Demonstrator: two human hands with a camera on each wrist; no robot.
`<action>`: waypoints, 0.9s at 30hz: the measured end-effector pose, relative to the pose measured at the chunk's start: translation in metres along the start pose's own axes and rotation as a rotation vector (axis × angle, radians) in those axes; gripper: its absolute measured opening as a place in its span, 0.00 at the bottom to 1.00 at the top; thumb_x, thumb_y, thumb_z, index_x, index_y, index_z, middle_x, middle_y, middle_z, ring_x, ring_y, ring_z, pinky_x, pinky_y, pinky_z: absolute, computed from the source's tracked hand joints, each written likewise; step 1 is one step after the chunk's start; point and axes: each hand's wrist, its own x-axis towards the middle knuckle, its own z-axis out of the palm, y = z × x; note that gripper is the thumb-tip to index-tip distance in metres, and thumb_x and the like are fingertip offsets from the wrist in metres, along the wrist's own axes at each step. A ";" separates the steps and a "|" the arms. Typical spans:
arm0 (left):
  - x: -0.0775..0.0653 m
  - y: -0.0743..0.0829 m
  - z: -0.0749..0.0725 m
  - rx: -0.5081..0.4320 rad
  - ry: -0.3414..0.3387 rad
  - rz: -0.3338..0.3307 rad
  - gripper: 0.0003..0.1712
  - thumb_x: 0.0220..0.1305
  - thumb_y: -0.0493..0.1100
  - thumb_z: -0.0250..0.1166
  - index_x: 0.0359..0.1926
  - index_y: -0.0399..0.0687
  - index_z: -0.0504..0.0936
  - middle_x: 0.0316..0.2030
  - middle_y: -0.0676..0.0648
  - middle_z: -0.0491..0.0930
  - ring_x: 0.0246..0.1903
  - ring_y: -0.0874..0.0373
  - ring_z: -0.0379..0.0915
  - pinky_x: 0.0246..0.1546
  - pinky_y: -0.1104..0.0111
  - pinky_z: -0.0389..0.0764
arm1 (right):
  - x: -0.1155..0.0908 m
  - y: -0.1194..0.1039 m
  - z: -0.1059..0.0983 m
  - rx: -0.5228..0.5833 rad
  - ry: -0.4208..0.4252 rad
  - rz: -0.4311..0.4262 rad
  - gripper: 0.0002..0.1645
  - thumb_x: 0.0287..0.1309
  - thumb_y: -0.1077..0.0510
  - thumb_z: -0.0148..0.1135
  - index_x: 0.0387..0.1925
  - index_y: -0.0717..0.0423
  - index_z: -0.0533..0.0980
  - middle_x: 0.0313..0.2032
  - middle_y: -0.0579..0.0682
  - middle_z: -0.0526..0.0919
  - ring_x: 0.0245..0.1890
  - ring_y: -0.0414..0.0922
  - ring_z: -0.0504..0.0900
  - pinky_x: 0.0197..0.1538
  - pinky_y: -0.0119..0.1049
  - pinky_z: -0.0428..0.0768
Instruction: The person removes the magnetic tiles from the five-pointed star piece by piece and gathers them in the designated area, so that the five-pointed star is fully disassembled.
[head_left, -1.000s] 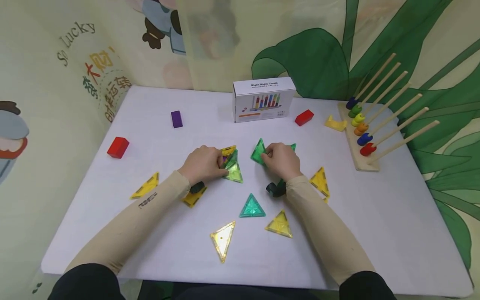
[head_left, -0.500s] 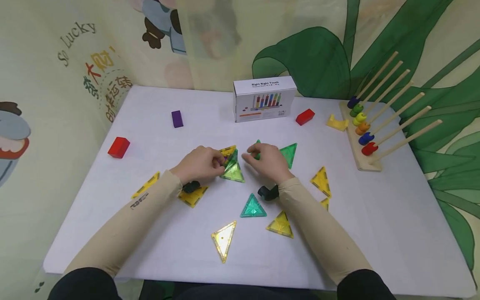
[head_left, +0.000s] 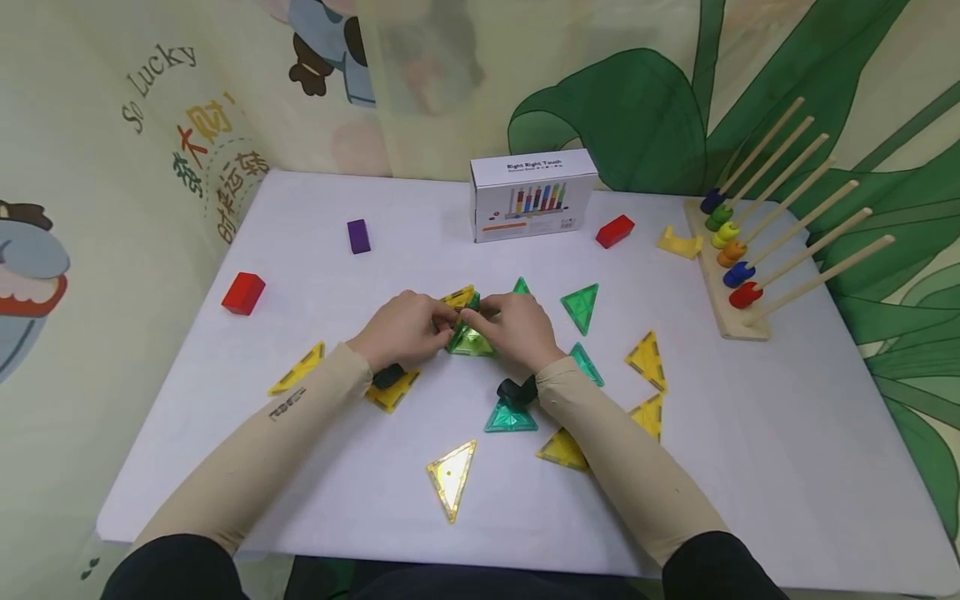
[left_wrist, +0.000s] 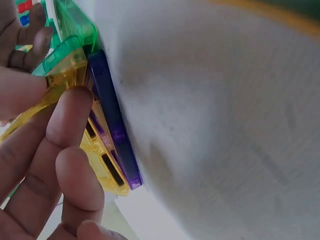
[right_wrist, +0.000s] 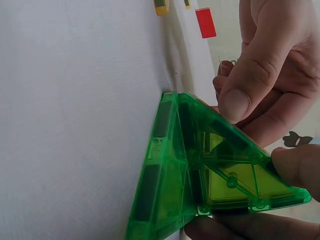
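Note:
In the head view my left hand point(head_left: 405, 329) and right hand point(head_left: 517, 329) meet at a small cluster of see-through magnetic tiles. The left fingers pinch a yellow magnetic tile point(left_wrist: 75, 67) by its edge. A purple tile point(left_wrist: 115, 120) stands against the yellow ones in the left wrist view. On the right, thumb and finger grip a green triangle magnetic tile point(right_wrist: 235, 200) from either side, a yellow tile showing through it. Another green tile point(right_wrist: 155, 175) joins it at an angle, on the tablecloth side. My left thumb lies close along the gripped tile's upper edge.
Loose green triangles point(head_left: 581, 308) and yellow triangles point(head_left: 647, 360) lie to the right, a pale yellow one point(head_left: 452, 481) in front. Red blocks point(head_left: 243, 293), a purple block point(head_left: 358, 237) and a box point(head_left: 534, 200) stand farther back. A wooden peg rack point(head_left: 723, 275) stands at right.
My right hand has moved left from the loose green triangles to the cluster and now grips a green tile there. My left hand has stayed at the cluster.

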 end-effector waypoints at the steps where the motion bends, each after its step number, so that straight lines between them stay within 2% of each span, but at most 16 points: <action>1: 0.000 0.001 0.000 0.002 0.003 -0.004 0.18 0.68 0.42 0.64 0.55 0.40 0.88 0.38 0.46 0.90 0.28 0.60 0.78 0.33 0.70 0.78 | 0.000 0.000 0.000 -0.011 0.005 -0.005 0.31 0.71 0.36 0.60 0.55 0.56 0.85 0.49 0.53 0.91 0.53 0.52 0.88 0.55 0.49 0.85; 9: 0.003 0.005 0.007 0.012 0.051 -0.026 0.17 0.69 0.43 0.65 0.55 0.43 0.88 0.35 0.49 0.89 0.29 0.60 0.77 0.34 0.69 0.78 | -0.001 0.001 0.000 -0.082 0.045 0.010 0.32 0.71 0.34 0.59 0.56 0.55 0.86 0.48 0.53 0.92 0.50 0.52 0.89 0.50 0.47 0.86; 16: 0.006 0.013 0.011 0.016 0.111 -0.009 0.17 0.58 0.38 0.64 0.47 0.41 0.90 0.23 0.52 0.83 0.21 0.61 0.71 0.27 0.71 0.71 | -0.003 0.001 -0.003 -0.093 0.037 0.026 0.31 0.71 0.35 0.60 0.55 0.55 0.86 0.48 0.52 0.92 0.50 0.53 0.88 0.51 0.48 0.85; 20: 0.008 0.014 0.011 0.035 0.135 -0.036 0.16 0.56 0.38 0.65 0.45 0.41 0.90 0.25 0.50 0.86 0.24 0.59 0.75 0.29 0.68 0.76 | -0.002 0.003 -0.006 -0.101 0.003 0.020 0.29 0.70 0.36 0.60 0.55 0.53 0.86 0.49 0.52 0.91 0.51 0.54 0.86 0.52 0.49 0.83; 23: 0.009 0.012 0.011 0.052 0.150 -0.066 0.14 0.59 0.40 0.68 0.45 0.41 0.91 0.30 0.47 0.89 0.29 0.56 0.80 0.34 0.63 0.82 | -0.001 0.005 -0.009 -0.089 -0.027 0.016 0.28 0.70 0.38 0.62 0.56 0.53 0.86 0.49 0.51 0.91 0.51 0.53 0.86 0.50 0.48 0.85; 27: 0.012 0.011 0.010 0.066 0.148 -0.098 0.14 0.63 0.42 0.72 0.47 0.40 0.91 0.35 0.45 0.91 0.32 0.55 0.82 0.38 0.61 0.84 | -0.001 0.007 -0.013 -0.058 -0.081 0.028 0.29 0.69 0.37 0.62 0.59 0.53 0.84 0.51 0.51 0.91 0.51 0.51 0.87 0.51 0.47 0.86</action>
